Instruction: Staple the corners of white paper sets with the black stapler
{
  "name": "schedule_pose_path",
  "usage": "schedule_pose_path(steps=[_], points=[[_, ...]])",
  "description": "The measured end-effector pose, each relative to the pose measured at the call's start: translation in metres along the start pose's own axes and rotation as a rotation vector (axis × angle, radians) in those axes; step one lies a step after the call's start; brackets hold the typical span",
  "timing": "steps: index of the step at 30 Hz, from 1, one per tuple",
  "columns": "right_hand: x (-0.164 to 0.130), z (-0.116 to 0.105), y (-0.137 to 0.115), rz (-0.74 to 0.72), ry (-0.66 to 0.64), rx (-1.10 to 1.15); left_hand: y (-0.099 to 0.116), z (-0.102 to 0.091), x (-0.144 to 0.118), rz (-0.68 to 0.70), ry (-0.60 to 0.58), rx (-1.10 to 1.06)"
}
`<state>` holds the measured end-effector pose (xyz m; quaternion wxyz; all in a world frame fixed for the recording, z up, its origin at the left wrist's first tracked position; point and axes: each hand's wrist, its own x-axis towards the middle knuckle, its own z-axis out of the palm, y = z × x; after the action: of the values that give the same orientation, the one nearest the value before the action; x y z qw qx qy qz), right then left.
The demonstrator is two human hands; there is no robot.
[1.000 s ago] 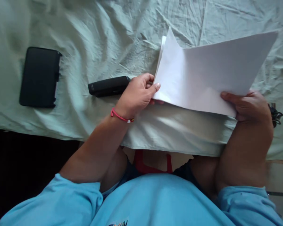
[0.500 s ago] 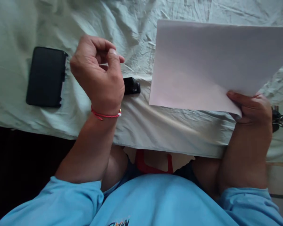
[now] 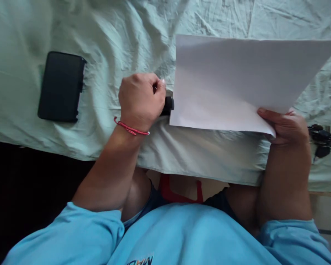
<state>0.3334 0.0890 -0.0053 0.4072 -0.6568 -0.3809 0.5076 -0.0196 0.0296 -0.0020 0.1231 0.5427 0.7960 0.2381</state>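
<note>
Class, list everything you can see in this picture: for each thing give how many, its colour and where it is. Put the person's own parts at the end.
Sheets of paper: a thin stack, count unclear, white, held up over the right half of the cloth.
Stapler-like device: one, black, mostly hidden under the left hand, beside the paper's left edge.
Flat case: one, black, lying on the cloth at the left.
Clips: a small bunch, black, at the right edge of the cloth.
Cloth: one, pale green, wrinkled, covering the surface.
Bracelet: one, red, on the left wrist.
Left hand: closed in a grip on the black device.
Right hand: its grip pinches the paper's lower right corner.
</note>
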Motion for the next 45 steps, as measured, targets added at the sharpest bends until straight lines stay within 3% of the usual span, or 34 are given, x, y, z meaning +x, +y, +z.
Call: schedule_pose_path(steps=[10, 16, 23, 28, 31, 33, 38, 41, 45], points=[[0.002, -0.003, -0.003, 0.026, 0.029, -0.016, -0.014, 0.018, -0.001, 0.217, 0.071, -0.238], [0.005, -0.006, -0.001, -0.014, 0.011, -0.027, -0.018, 0.021, 0.001, 0.224, 0.021, -0.312], [0.001, -0.005, -0.009, 0.062, 0.041, -0.014, -0.02, 0.021, 0.001, 0.252, 0.016, -0.338], [-0.003, -0.017, -0.017, 0.083, 0.03, -0.06, -0.012, 0.019, -0.003, 0.309, 0.129, -0.343], [-0.004, -0.027, -0.021, 0.097, 0.054, -0.078, 0.003, 0.016, -0.012, 0.369, 0.264, -0.385], [-0.005, -0.033, -0.023, 0.099, 0.069, -0.081, 0.015, 0.017, -0.021, 0.423, 0.294, -0.422], [-0.008, -0.042, -0.027, 0.071, 0.132, -0.092, 0.029, 0.03, -0.031, 0.617, 0.123, -0.577], [-0.007, -0.049, -0.024, 0.074, 0.16, -0.108, 0.033, 0.028, -0.032, 0.555, 0.009, -0.594], [-0.004, -0.055, -0.016, 0.042, 0.152, -0.102, 0.043, 0.01, -0.035, 0.364, -0.116, -0.715]])
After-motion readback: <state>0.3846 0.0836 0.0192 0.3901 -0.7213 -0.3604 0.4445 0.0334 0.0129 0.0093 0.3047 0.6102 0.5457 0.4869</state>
